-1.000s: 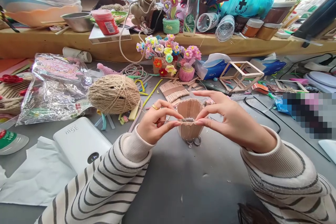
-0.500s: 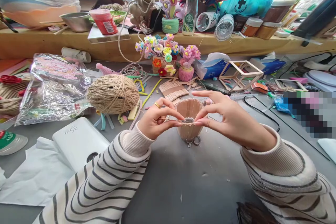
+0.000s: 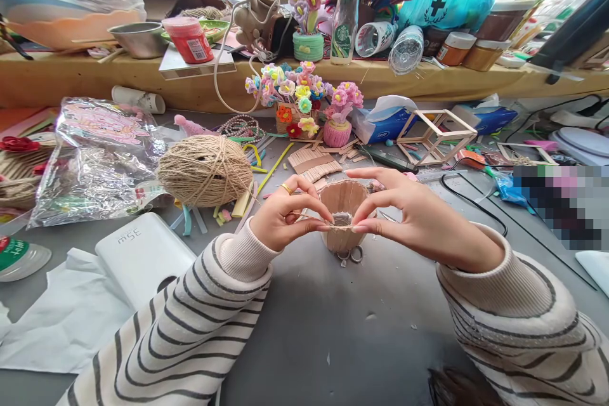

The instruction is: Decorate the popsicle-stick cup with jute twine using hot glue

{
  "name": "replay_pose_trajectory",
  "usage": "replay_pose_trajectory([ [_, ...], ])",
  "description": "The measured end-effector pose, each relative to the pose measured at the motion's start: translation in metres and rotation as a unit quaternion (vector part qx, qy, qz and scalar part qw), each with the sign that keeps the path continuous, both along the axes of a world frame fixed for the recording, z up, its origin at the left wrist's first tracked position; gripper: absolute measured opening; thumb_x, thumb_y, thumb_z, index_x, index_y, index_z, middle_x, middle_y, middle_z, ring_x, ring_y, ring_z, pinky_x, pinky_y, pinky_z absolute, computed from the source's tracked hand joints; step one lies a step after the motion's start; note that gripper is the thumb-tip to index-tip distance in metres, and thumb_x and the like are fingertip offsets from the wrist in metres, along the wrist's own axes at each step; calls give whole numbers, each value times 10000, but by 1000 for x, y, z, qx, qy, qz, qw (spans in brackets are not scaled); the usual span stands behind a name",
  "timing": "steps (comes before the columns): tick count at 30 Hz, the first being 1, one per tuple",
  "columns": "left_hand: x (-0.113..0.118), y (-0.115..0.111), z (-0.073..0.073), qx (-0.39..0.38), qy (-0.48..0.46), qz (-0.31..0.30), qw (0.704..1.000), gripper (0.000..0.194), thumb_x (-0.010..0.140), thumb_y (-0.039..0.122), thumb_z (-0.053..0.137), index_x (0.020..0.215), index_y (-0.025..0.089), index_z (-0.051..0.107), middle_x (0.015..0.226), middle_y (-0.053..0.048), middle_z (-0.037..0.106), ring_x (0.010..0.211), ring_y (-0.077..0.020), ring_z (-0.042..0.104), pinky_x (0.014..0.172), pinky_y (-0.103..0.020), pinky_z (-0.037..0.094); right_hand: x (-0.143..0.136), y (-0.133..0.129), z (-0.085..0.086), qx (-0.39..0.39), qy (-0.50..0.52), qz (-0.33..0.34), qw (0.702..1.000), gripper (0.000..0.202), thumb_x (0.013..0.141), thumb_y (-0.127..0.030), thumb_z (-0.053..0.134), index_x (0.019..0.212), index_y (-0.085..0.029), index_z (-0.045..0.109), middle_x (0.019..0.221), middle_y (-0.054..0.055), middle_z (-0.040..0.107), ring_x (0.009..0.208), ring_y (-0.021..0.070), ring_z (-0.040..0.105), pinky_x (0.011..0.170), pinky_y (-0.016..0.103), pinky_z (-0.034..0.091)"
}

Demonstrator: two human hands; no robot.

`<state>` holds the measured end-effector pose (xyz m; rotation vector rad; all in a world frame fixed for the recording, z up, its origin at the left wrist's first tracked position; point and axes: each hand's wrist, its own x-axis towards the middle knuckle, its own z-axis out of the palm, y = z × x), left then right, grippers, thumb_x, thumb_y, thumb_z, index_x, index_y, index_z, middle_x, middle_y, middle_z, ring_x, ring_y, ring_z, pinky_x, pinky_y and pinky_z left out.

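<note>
A small cup made of wooden craft sticks [image 3: 343,198] stands on the grey table, its open top tilted toward me. Along its near rim runs a strand of tan twine [image 3: 340,227]. My left hand [image 3: 290,214], with a gold ring on one finger, pinches the twine against the rim from the left. From the right, my right hand [image 3: 404,212] pinches the same strand, thumb and index finger close together, other fingers raised. Metal scissors [image 3: 356,254] lie behind the cup, their finger loops showing below it. A ball of twine [image 3: 205,170] sits left of my hands.
Bundled craft sticks [image 3: 314,163] and a cube frame of sticks [image 3: 438,134] lie beyond the cup. A white power bank [image 3: 145,257] rests by my left sleeve. Pipe-cleaner flowers [image 3: 292,92] stand below a crowded shelf [image 3: 190,80]. A black cable [image 3: 480,206] curves at right.
My fingertips have shifted very slightly down at the near rim, and the right hand has tilted a little. Both hands keep their pinch; the cup stays in place.
</note>
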<state>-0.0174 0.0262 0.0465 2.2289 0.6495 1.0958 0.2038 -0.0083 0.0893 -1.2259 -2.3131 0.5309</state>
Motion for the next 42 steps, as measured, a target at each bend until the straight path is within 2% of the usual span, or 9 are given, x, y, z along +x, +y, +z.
replay_pose_trajectory([
  [4, 1, 0, 2, 50, 19, -1, 999, 232, 780, 362, 654, 713, 148, 714, 769, -38, 507, 773, -131, 548, 729, -257, 522, 1, 0, 0, 2, -3, 4, 1000, 81, 770, -265, 665, 723, -245, 729, 1345, 68, 517, 1263, 267, 465, 1059, 469, 373],
  [14, 0, -3, 6, 64, -11, -20, 998, 45, 790, 141, 654, 764, 127, 689, 837, -100, 692, 758, -132, 656, 669, -208, 538, 0, 5, 0, 39, 31, 16, 999, 105, 797, -261, 640, 739, -219, 716, 1325, 93, 531, 1252, 261, 474, 1046, 473, 390],
  [19, -3, -6, 18, 31, -7, -27, 999, 84, 801, 171, 646, 746, 118, 680, 718, -84, 713, 709, -140, 660, 668, -220, 540, -1, 4, 1, 23, 71, 14, 997, 127, 804, -282, 637, 731, -211, 713, 1348, 90, 511, 1263, 238, 466, 1070, 440, 359],
  [24, -12, -14, 35, -57, 49, -18, 997, 170, 814, 269, 631, 734, 133, 691, 672, -62, 712, 590, -120, 613, 535, -202, 496, -5, 1, 5, -75, 111, 11, 991, 145, 797, -328, 641, 717, -223, 701, 1349, 49, 516, 1267, 209, 473, 1082, 393, 350],
  [29, -18, -15, 35, -134, 99, 3, 986, 211, 807, 312, 623, 752, 120, 691, 678, -61, 707, 439, -74, 512, 387, -180, 376, -11, 1, 3, -121, 127, -4, 984, 143, 785, -327, 652, 694, -226, 697, 1321, 46, 547, 1257, 213, 486, 1088, 411, 345],
  [32, -18, -13, 30, -93, 92, 16, 991, 165, 824, 265, 604, 838, 127, 693, 779, -76, 724, 537, -96, 588, 431, -172, 423, -14, 3, 0, -124, 129, -21, 984, 150, 788, -323, 650, 686, -223, 698, 1291, 56, 569, 1253, 213, 489, 1080, 417, 352],
  [34, -18, -12, 28, -27, 85, 9, 996, 158, 846, 196, 571, 936, 145, 689, 895, -93, 728, 746, -135, 665, 599, -187, 515, -15, 4, -2, -120, 135, -31, 983, 145, 786, -320, 651, 692, -220, 698, 1277, 61, 579, 1235, 212, 505, 1072, 418, 361],
  [37, -18, -12, 26, 59, 85, -18, 994, 248, 866, 110, 512, 1050, 178, 664, 981, -98, 714, 955, -152, 661, 813, -220, 528, -16, 4, -4, -115, 145, -50, 981, 141, 780, -326, 656, 699, -217, 699, 1275, 60, 579, 1211, 211, 525, 1064, 410, 369],
  [42, -19, -10, 24, 108, 90, -34, 990, 278, 856, 65, 502, 1059, 183, 651, 967, -96, 701, 966, -149, 664, 832, -221, 538, -17, 3, -5, -115, 147, -59, 981, 143, 777, -330, 661, 717, -210, 711, 1282, 63, 570, 1219, 205, 520, 1068, 379, 364],
])
